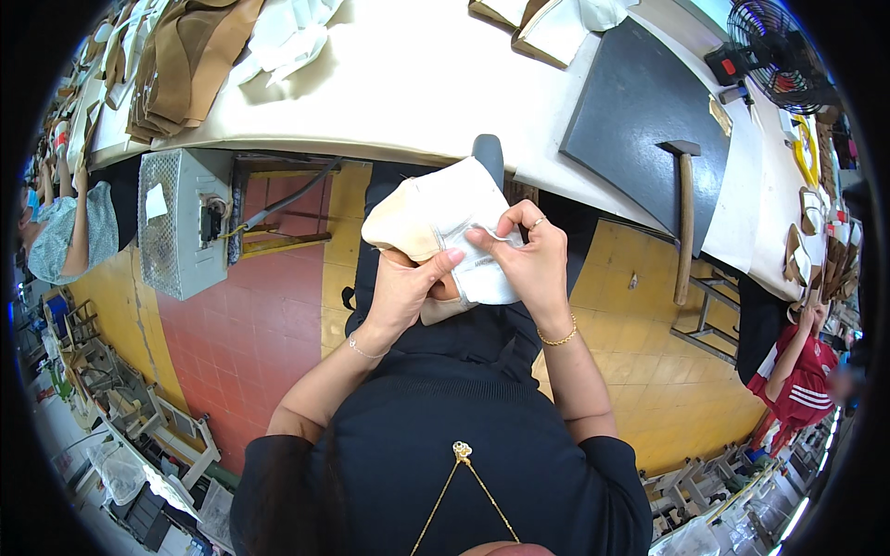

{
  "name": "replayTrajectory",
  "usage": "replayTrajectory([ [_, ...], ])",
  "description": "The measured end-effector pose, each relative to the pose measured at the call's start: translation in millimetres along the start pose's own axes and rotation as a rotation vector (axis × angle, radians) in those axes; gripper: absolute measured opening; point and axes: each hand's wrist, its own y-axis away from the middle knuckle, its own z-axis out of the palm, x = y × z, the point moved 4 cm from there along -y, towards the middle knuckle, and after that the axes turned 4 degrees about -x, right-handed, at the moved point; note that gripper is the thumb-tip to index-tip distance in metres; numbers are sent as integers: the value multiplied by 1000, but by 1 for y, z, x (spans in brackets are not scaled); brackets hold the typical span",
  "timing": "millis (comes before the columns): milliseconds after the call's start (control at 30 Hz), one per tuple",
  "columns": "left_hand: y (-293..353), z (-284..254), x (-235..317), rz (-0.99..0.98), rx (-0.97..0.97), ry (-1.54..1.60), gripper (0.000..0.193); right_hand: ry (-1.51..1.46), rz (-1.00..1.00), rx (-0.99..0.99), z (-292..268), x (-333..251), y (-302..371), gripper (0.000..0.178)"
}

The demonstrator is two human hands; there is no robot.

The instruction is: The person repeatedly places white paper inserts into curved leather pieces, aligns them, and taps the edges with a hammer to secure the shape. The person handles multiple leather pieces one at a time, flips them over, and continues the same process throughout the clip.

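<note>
Over my lap I hold a stitched cream piece with a white lining [436, 218]; it looks like a shoe upper turned partly inside out. My left hand [405, 292] grips its lower left edge, thumb on top and some fingers hidden inside or beneath it. On the right, my right hand [533, 255] pinches the white lining between thumb and fingertips. A dark grey rounded post [489, 156] shows just behind the piece, partly covered by it.
The cream worktable [399, 83] spans the far side, with brown pieces [190, 69] at left. A hammer [685, 213] rests on a black slab [640, 120], its handle overhanging the edge. A fan [774, 56] stands far right. Co-workers sit at both sides; a metal box [181, 222] hangs left.
</note>
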Motion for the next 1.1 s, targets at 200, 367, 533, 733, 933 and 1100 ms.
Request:
replayTrajectory([
  [200,1,2,0,8,2,31,35,-134,51,-1,4,12,6,31],
  [367,3,-2,3,-33,-32,-52,28,-209,-75,-137,-5,7,-1,23],
  [533,2,3,4,4,-17,-6,26,-355,-179,-303,-10,15,-1,20],
  [733,5,7,7,21,-58,-65,27,-483,-39,-133,-3,20,1,23],
  [933,6,5,5,42,-54,-77,27,-343,35,-112,-1,30,2,27],
  [1100,8,-4,-1,0,-55,-125,25,-354,9,-177,1,11,0,48],
])
